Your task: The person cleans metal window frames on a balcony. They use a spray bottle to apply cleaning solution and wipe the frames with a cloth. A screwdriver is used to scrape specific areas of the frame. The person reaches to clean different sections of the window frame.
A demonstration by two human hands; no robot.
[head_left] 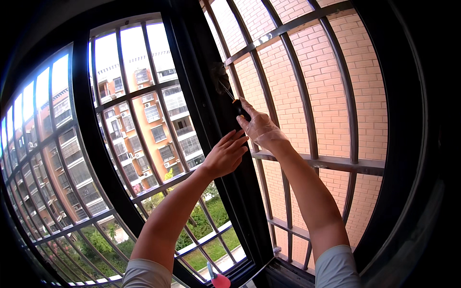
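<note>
Right hand [259,127], in a thin clear glove, grip closed around the black handle of a screwdriver [238,108]. Shaft runs up and left from the grip; tip meets a dark fitting [220,73] on the window frame [204,101]. Left hand [225,154], bare, fingers loosely extended, holding nothing, just below the grip against the frame. Judgement: work on the fitting under way; whether its screw is loose or tight cannot be seen. Security bars [307,115] lie beyond.

Black-handled screwdriver [238,108], tip against window frame [201,86]
</note>
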